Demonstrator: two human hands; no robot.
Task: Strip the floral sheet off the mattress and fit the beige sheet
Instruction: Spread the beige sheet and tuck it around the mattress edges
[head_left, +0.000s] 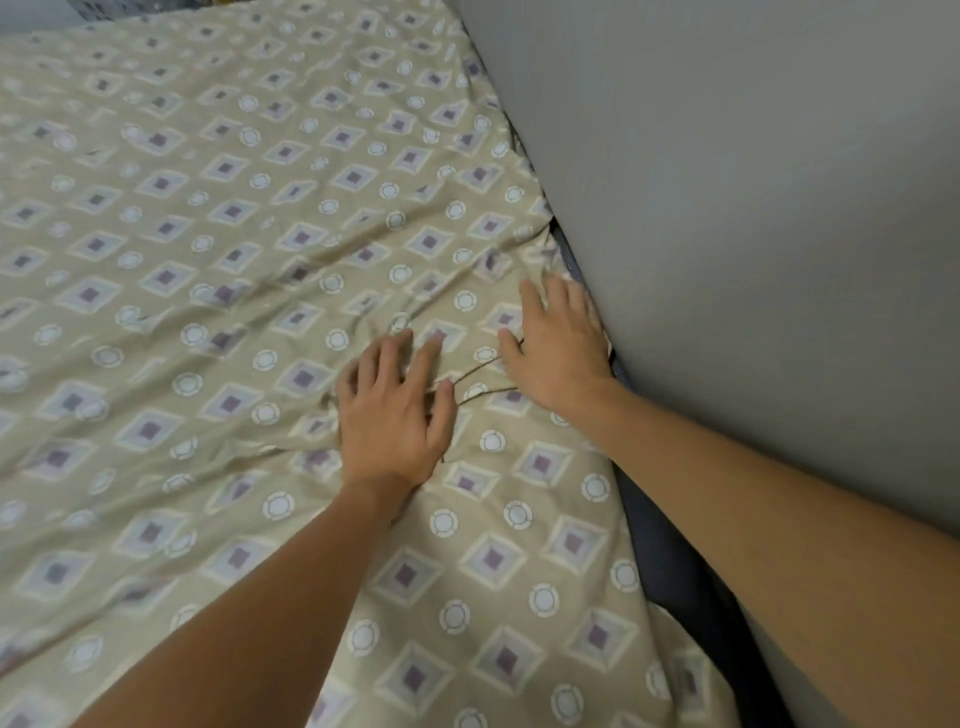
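Your left hand (392, 415) lies flat on the beige sheet (218, 270), fingers spread and straight, gripping nothing. Your right hand (558, 345) is also released, palm down on the sheet right beside the grey wall (753, 208). The sheet covers the mattress, wrinkled around both hands. A dark strip (670, 551) shows between sheet edge and wall.

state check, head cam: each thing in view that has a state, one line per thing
beige sheet: spread over the mattress, wrinkled, bunched near the wall
left hand: fingers spread, flat on the sheet
right hand: fingers straight, pressing the sheet at the wall edge
mattress edge: dark strip bare along the wall, sheet not tucked there
wall: grey, close against the bed's right side
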